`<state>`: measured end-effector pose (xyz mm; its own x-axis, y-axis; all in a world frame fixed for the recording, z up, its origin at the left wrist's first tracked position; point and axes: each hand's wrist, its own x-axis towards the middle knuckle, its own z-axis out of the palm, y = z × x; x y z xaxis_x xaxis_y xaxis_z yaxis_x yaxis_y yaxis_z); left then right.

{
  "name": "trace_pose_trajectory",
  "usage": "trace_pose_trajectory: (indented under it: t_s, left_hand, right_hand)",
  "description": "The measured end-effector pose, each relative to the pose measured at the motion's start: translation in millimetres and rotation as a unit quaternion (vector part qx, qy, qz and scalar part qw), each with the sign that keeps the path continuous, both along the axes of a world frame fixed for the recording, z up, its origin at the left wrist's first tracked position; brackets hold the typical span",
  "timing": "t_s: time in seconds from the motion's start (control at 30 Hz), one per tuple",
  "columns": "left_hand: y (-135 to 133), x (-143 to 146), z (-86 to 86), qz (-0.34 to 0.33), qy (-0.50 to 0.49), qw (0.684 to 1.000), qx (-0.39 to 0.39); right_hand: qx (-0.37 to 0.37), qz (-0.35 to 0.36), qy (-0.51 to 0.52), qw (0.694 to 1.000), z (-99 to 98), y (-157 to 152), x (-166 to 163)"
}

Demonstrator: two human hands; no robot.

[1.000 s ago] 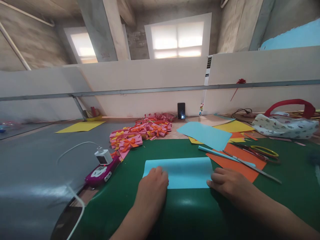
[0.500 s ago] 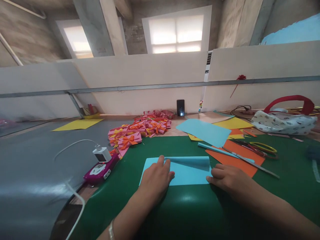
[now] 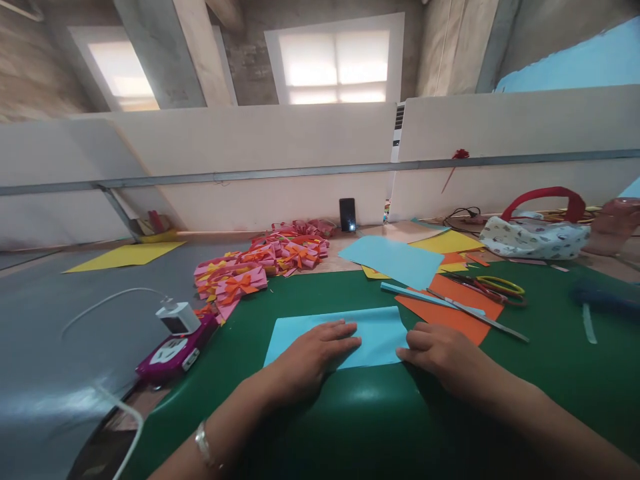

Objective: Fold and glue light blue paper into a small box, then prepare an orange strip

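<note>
A light blue sheet of paper [image 3: 377, 327] lies on the green mat in front of me, its far edge showing a fold. My left hand [image 3: 320, 350] rests flat on the sheet's middle, fingers stretched toward the right. At the sheet's right edge, my right hand [image 3: 443, 350] has its fingers curled and pinches the paper between thumb and fingers. Just beyond the right hand is an orange sheet [image 3: 463, 317], with a long thin grey strip, ruler-like [image 3: 505, 327], lying across it. Scissors with yellow handles [image 3: 505, 285] lie behind that.
A heap of pink and orange paper bows [image 3: 285, 257] sits at the back left. A purple power strip [image 3: 170, 357] holds a white charger [image 3: 177, 318]. Another blue sheet [image 3: 395, 260], a phone [image 3: 347, 215] and a white bag with red handles [image 3: 535, 237] stand or lie farther back.
My left hand has slid right and flattened; the raised, curled flap at the sheet's far side now lies down. My right hand keeps its place at the right edge. The view has turned slightly right.
</note>
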<state>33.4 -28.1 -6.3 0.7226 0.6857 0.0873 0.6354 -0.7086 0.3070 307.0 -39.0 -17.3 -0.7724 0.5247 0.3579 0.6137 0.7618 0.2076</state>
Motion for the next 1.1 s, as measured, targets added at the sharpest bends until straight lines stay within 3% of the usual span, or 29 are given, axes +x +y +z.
trace_pose_trajectory:
  t_s: [0.2, 0.4, 0.7, 0.9, 1.1]
  left_hand:
    - [6, 13, 19.4, -0.004, 0.04, 0.999, 0.036]
    - [6, 22, 11.5, 0.034, 0.072, 0.994, 0.079]
    - [9, 17, 4.6, 0.038, 0.097, 0.994, -0.023]
    - [12, 18, 6.0, 0.107, 0.104, 0.988, -0.028]
    - [13, -9, 5.4, 0.192, 0.135, 0.972, -0.017]
  right_hand:
    - [-0.006, 0.006, 0.001, 1.0, 1.9, 1, 0]
    - [0.004, 0.007, 0.001, 1.0, -0.2, 2, 0]
    - [0.003, -0.012, 0.007, 1.0, 0.1, 0, -1]
    - [-0.008, -0.013, -0.009, 1.0, 1.7, -2, -1]
    - [-0.017, -0.028, -0.011, 0.999, -4.0, 0, 2]
